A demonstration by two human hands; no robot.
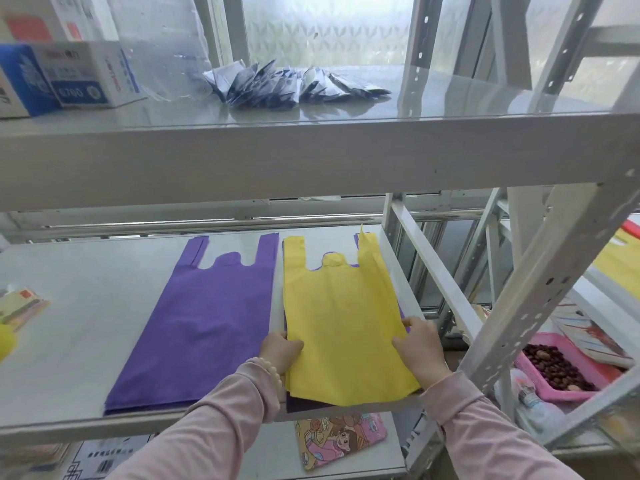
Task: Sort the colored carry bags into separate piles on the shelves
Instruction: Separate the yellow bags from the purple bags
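Now our left hand [280, 351] & right hand [419, 344] pinch the yellow bag [343, 323] edges; we should lift it flat, w/o dragging the purple bag [302, 405] beneath.

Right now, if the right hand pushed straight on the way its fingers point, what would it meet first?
The yellow bag that the right hand pinches; beyond it the shelf looks free, though depth is unclear.

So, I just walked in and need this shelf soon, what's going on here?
A person is sorting carry bags on the middle shelf. The left hand and right hand each grip a side edge of a yellow bag, which lies on a darker purple bag at the shelf's right end. A purple pile lies flat beside it, to the left.
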